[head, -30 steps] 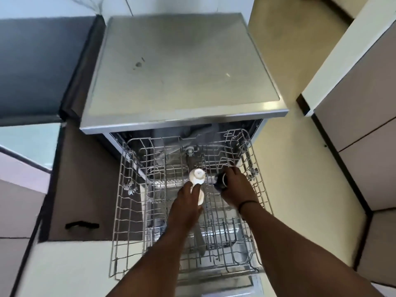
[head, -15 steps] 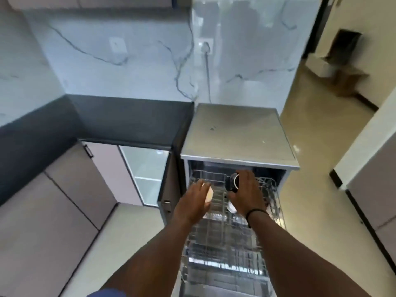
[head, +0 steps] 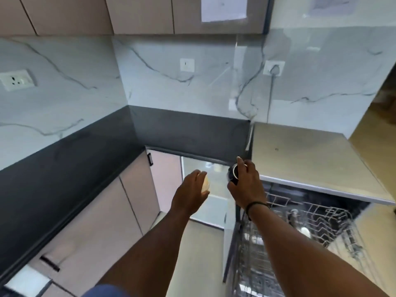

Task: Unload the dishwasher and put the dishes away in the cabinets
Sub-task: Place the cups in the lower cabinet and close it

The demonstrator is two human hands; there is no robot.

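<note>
**Both hands loaded, clear of the rack**

My left hand [head: 191,195] curls round a small white cup [head: 205,183]. My right hand [head: 246,185] grips a dark cup [head: 233,173], both raised before the open glass-front cabinet [head: 201,168]. Right of them, the dishwasher rack [head: 321,213] sits pulled out.

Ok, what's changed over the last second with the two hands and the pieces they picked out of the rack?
Both hands have lifted out of the dishwasher rack and swung left, toward the open lower cabinet. The left hand still holds the white cup, and the right hand still holds the dark cup; nothing was let go. The view also rose and turned left. The rack stays pulled out, with a white piece still in it.
</note>
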